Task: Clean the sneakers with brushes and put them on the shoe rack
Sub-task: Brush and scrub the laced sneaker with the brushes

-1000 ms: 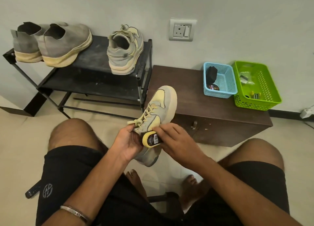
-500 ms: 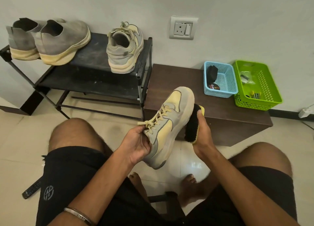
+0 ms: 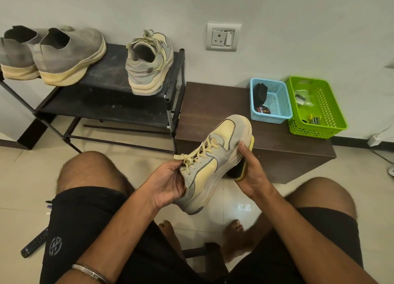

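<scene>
I see the left hand (image 3: 168,184) gripping the yellow-and-grey sneaker (image 3: 215,162) at its collar and heel end, fingers curled round the opening just under the knotted laces. The shoe is held in the air between the knees, toe pointing up and away toward the brown cabinet (image 3: 277,153), sole turned to the right. The right hand (image 3: 252,175) is wrapped round the brush (image 3: 242,169) — a yellow-backed one with dark bristles — and the bristles sit against the sole edge along the sneaker's right side, thumb resting on the upper near the toe.

On the black shoe rack (image 3: 102,85) at the left, the matching sneaker (image 3: 149,64) stands heel toward me on the top shelf, near the right-hand post. Further left on the same shelf sits a pair of grey slip-on shoes (image 3: 53,55), side by side and touching (the leftmost runs out of view).

On the cabinet top, a blue basket (image 3: 275,104) holds a dark cloth-like item and a round tin; just beside it is a green basket (image 3: 319,111) with small items I cannot make out. A wall socket (image 3: 222,37) sits above the cabinet, and a dark remote-shaped object (image 3: 35,244) lies on the floor by my left thigh.
</scene>
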